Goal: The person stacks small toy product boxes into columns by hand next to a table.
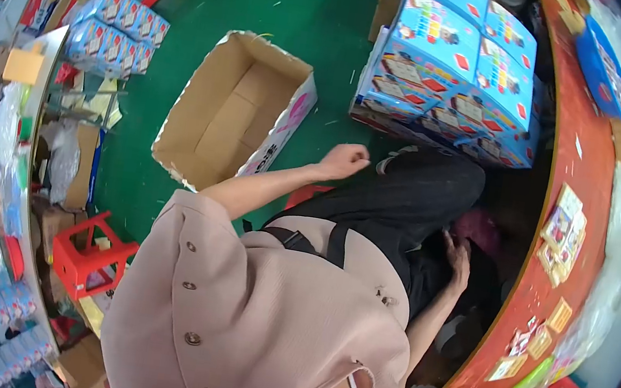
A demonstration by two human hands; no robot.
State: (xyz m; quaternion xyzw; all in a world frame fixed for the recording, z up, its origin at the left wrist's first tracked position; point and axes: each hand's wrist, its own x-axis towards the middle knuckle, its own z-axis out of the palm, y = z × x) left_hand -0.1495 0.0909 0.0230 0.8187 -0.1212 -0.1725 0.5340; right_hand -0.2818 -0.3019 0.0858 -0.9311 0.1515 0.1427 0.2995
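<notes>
My left hand (343,161) hangs above the floor and my leg, its fingers curled in with nothing visible in them. Close to it, on the left, a large open cardboard carton (248,102) shows a bare brown inside. Lower on the right, beside the table edge, is my right hand (458,258). Its fingers are apart and it holds nothing that I can see. A pink bag-like thing (477,232) lies just beyond it in the shade, partly hidden. Past my knee stands a stack of blue printed boxes (456,64).
An orange-red table (560,308) runs along the right, bearing small wooden pieces (540,341), printed packs (563,233) and a blue tray (604,69). At left are red stools (89,254), more blue boxes (115,31) and a crowded workbench. The floor (305,3) is green.
</notes>
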